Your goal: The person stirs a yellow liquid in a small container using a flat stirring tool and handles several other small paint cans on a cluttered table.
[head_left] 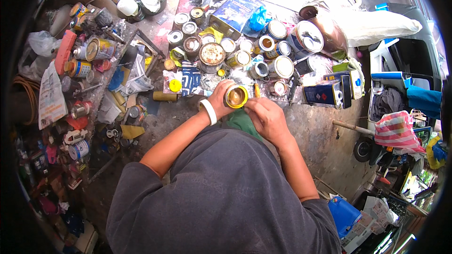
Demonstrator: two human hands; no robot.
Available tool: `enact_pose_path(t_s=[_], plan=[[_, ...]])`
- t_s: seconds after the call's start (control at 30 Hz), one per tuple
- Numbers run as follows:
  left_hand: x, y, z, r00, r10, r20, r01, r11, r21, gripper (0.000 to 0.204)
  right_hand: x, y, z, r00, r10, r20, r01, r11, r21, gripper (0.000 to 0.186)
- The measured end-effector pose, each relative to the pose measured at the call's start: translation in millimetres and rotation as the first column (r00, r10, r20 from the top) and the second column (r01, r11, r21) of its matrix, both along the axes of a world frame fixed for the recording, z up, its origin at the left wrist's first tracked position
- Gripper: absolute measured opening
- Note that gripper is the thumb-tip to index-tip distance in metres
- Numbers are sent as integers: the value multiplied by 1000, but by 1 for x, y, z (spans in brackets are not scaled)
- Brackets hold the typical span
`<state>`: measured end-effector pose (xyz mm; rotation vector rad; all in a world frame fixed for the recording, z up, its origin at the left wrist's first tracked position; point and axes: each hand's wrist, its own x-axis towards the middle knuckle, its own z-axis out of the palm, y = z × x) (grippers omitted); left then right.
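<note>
A small open paint can [236, 96] with a yellow rim and a glossy brown-gold inside is in front of my body. My left hand [221, 95] is wrapped around its left side, a white band on the wrist. Close against the can's right side, my right hand [267, 116] has its fingers pinched together. Just beyond those fingertips a slim orange-yellow handle [257, 89] sticks up; whether they grip it or something else is hidden. Several paint cans stand beyond, among them a large one with a rusty lid [212, 54]. A round yellow lid [174, 85] lies to the left.
A blue rectangular tin [238, 11] stands behind the cans. To the right are dark blue tins [325, 94] and a large white-topped can [308, 36]. Clutter with cans and newspaper [52, 95] fills the left side. A blue container [344, 215] sits at lower right.
</note>
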<state>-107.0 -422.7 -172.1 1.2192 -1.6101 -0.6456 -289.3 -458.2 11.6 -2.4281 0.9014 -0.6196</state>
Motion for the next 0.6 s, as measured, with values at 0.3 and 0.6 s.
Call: enact_pose_path(t_s=[0.3,0.6], plan=[[-6,2,4,995,73,75,-76,996,41,87,-7,4,-15,923,-385,-7,377,899,223,18],[-7,7,9,999,33,20,-35,991,129,87,-59,10,-49,431,-888,164,299,312,902,18]])
